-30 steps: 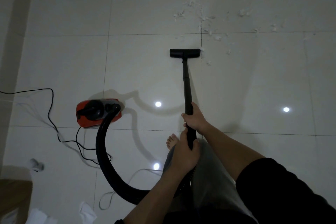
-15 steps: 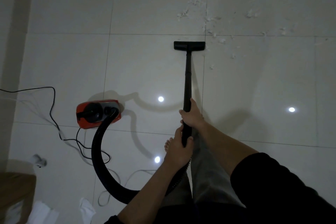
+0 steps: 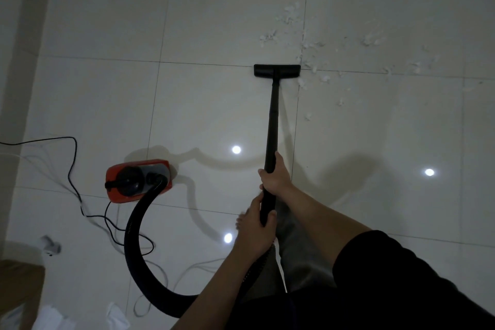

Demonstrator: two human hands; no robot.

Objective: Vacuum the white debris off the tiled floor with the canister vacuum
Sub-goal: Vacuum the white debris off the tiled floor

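the tiled floor [image 3: 214, 104] spreads ahead of both hands. the canister vacuum [image 3: 138, 181] sits off to their left. right hand [image 3: 276, 175] and left hand [image 3: 254, 230] grip the wand [image 3: 272, 126]; nozzle [image 3: 277, 71] ahead, mid-sweep. white debris [image 3: 316, 61] lies just beyond; next, probably steer right.

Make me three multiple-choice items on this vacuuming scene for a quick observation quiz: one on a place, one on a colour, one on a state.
1. Where is most white debris relative to the floor nozzle?
A. left of it
B. right of and beyond it
C. behind the canister

2. What colour is the canister vacuum body?
A. red
B. blue
C. white

3. How is the wand held?
A. left hand only
B. right hand only
C. both hands

Key: 1 B, scraps lie right of and past the nozzle. 2 A, its shell shows red. 3 C, the right hand grips above the left hand.
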